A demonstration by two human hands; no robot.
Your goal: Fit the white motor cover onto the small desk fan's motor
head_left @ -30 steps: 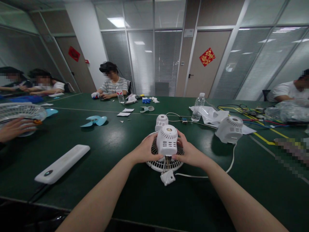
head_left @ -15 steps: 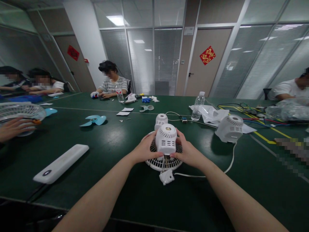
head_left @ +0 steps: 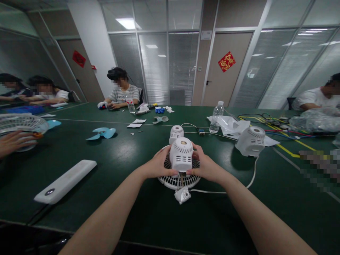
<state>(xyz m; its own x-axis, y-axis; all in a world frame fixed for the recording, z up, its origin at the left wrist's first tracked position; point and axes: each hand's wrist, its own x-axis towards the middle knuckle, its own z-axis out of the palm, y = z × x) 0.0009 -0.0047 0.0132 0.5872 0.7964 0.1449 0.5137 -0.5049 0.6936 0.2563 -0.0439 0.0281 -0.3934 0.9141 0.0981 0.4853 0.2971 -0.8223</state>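
Between my two hands is a white fan motor housing [head_left: 181,156] with vent slots, upright over a round white fan grille [head_left: 170,183]. My left hand [head_left: 159,163] grips its left side, thumb at the lower front edge. On the right side my right hand [head_left: 200,163] holds it the same way. Some fingers are hidden behind the housing. A small white plastic part [head_left: 182,195] with a cable lies at the grille's near edge. Just behind stands a second white vented housing [head_left: 176,133].
Another white housing [head_left: 251,141] sits to the right, with a water bottle [head_left: 217,117] and plastic bag [head_left: 232,125] behind it. Blue fan blades [head_left: 101,133] and a long white device [head_left: 66,181] lie left. A co-worker's hand [head_left: 16,141] touches a grille at far left.
The view has shifted very slightly. Both hands keep their hold on the housing, with no clear movement of it against the grille.
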